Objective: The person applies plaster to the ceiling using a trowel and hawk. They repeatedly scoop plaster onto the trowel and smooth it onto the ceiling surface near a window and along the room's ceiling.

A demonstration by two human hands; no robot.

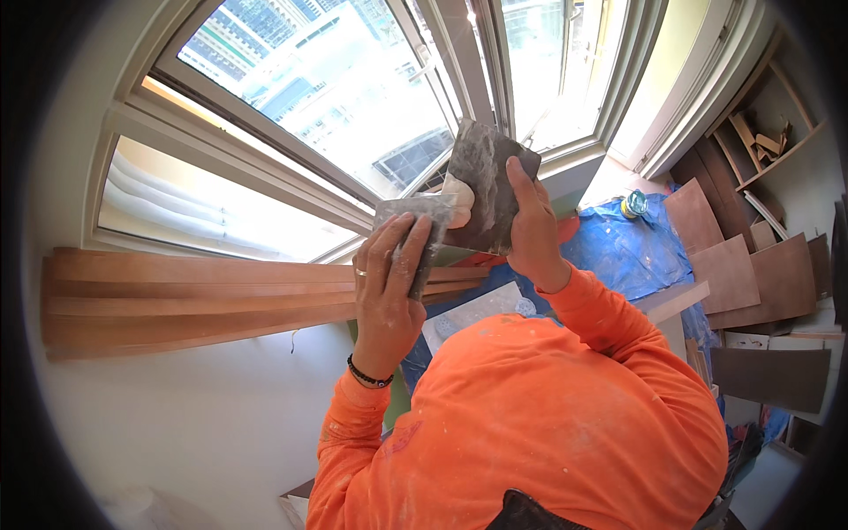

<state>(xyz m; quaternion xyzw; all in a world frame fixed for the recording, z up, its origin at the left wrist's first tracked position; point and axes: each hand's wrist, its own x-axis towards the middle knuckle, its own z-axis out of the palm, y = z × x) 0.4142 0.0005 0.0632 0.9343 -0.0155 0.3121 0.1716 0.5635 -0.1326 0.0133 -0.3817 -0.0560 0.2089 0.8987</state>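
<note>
My left hand (pixel 389 274) grips a small grey scraper blade (pixel 428 219), fingers flat across its face. Its edge meets a white lump of filler (pixel 456 205) on a larger smeared grey metal plate (pixel 486 168). My right hand (pixel 534 247) holds this plate at its right side, thumb on the front face and the other fingers mostly hidden. Both tools are raised in front of the window frame. Long wooden boards (pixel 203 284) lie horizontally at the left, just behind my left hand.
Tall windows (pixel 309 88) stand ahead. A blue plastic sheet (pixel 623 247) covers the floor, bearing a small tub (pixel 634 203). A white board (pixel 455 314) lies below. At right, brown panels (pixel 760 278) lean by wooden shelving (pixel 751 185). A white wall (pixel 177 424) is at lower left.
</note>
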